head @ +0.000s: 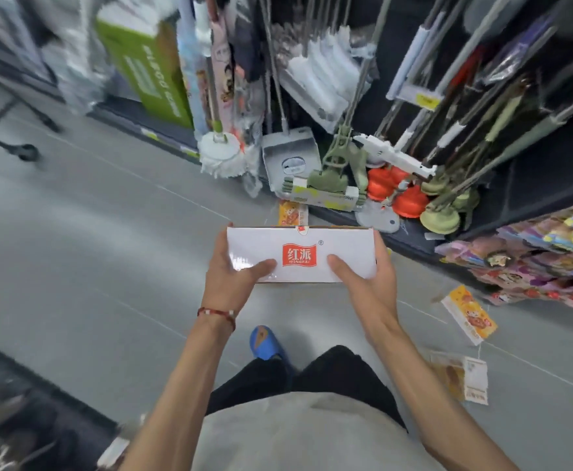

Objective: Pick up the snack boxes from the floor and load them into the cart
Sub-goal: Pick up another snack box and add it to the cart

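Box [301,254], white with red logo: held in mid-air over grey tiled floor [91,249], shop aisle, dark shelf [543,178] of mops [218,154] at right. Left hand [234,270] and right hand [366,277] clasp its ends, thumbs on top. Three small packs [470,314] lie on floor.

A single head-worn wide-angle camera looks steeply down, close over the forearms, onto the floor [91,239] and shelf [414,239] foot.

White snack box [301,232] between left grip [232,277] and right grip [370,283], over grey floor [108,249]
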A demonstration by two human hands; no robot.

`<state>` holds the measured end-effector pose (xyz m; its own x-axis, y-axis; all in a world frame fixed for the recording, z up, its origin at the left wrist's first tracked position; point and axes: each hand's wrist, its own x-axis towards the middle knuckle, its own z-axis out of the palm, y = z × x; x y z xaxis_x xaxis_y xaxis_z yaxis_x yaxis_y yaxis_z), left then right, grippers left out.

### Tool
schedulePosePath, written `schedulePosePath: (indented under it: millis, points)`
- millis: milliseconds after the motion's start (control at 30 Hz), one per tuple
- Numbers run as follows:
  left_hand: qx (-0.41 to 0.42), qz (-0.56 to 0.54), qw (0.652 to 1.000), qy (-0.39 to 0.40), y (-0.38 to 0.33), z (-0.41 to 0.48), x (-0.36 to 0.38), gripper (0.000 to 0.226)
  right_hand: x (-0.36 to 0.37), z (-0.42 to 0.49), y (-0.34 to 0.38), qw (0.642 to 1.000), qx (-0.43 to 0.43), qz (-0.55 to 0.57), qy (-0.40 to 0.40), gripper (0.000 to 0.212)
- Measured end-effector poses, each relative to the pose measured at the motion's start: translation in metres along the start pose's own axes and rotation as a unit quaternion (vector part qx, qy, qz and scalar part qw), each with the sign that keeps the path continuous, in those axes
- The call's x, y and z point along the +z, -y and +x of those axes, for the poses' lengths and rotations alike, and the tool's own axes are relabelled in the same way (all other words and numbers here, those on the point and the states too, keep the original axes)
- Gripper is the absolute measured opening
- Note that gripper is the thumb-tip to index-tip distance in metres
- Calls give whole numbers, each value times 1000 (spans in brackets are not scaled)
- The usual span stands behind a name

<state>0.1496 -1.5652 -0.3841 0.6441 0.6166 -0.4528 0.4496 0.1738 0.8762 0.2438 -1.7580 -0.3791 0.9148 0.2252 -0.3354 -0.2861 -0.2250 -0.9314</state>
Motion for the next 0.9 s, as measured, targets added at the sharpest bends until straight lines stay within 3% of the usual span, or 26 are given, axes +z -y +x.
schedulePosePath:
  millis: [233, 433, 900]
  points:
    - [-11, -45, 988, -149, 1, 29, -120, 95, 140, 27, 37, 989, -13, -29, 145, 69]
    - [-4, -96, 955, -280, -2, 53, -203, 93, 266, 57, 66, 962, -20, -65, 264, 51]
    - [-12, -101, 891, -443, -68, 176, -372, 86, 535, 148, 150, 895, -50, -104, 430, 49]
